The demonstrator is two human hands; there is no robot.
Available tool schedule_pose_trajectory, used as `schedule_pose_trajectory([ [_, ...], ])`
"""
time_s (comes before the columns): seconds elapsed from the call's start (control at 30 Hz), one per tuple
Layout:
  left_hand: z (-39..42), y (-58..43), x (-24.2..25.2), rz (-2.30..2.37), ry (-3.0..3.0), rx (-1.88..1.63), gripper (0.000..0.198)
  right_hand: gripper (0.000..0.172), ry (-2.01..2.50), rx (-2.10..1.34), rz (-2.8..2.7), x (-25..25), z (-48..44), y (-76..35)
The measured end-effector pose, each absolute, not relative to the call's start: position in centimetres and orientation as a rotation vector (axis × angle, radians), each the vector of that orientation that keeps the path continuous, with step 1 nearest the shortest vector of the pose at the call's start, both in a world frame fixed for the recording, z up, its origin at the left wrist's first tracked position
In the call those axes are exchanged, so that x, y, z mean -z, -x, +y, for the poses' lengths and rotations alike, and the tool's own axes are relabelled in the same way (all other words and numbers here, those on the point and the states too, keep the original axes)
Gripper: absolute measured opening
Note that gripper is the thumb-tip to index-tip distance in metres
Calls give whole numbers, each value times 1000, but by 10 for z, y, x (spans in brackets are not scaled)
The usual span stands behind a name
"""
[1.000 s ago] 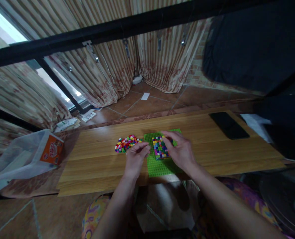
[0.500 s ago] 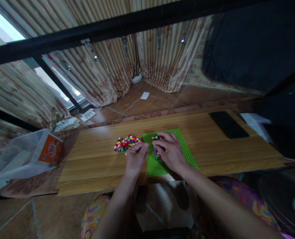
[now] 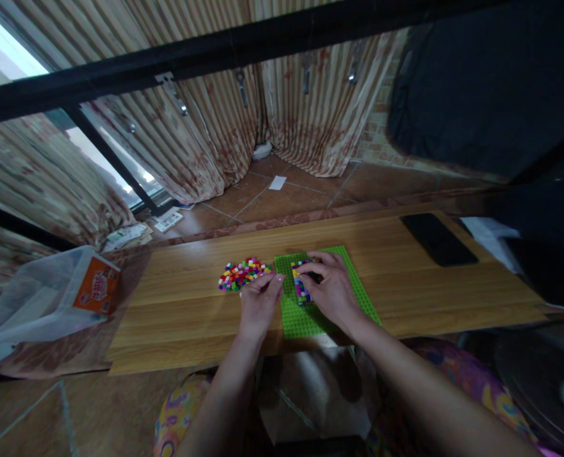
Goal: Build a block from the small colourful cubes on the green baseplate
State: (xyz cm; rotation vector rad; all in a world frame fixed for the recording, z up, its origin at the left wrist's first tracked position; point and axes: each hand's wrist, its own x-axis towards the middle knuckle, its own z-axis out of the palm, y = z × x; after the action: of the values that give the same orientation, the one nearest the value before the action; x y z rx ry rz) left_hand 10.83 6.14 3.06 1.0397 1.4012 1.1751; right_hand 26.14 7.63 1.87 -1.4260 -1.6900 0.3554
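A green studded baseplate (image 3: 305, 325) lies on the wooden table, with a patch of small multicoloured bricks (image 3: 303, 293) built up on it. My right hand (image 3: 332, 289) is over the right part of this patch, thumb and forefinger closed together against its top; anything between them is too small to make out. Just left of the plate, my left hand (image 3: 259, 304) is held in a pinch, thumb against forefinger. What it may hold at the tips cannot be told. Beyond it spreads a loose pile of tiny coloured bricks (image 3: 241, 273), its near edge partly hidden by that hand.
A black phone (image 3: 438, 238) lies on the right part of the wooden table (image 3: 181, 317). Left of the table stands a clear plastic box (image 3: 44, 298) with an orange label. Papers (image 3: 489, 235) are at the right end. Curtains and a dark rail stand behind.
My right hand has shifted slightly to the right, uncovering more of the brick patch. My left hand stays almost in the same place, still pinched.
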Motion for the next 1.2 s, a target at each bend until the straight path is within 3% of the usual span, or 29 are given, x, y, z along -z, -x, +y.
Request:
schedule_pose_trajectory([
  [0.4,65,-113,-26,1344,-943,-1241,23,20,1402,-195,-1943,-25,70,-265],
  [0.67,67,-112,-13,1390,-1212,-1259,20,26,1348,-188,-2022,-25,66,-267],
  [1.2,70,-117,-11,1485,-1648,-1189,19,28,1248,-449,-1822,-30,69,-276],
])
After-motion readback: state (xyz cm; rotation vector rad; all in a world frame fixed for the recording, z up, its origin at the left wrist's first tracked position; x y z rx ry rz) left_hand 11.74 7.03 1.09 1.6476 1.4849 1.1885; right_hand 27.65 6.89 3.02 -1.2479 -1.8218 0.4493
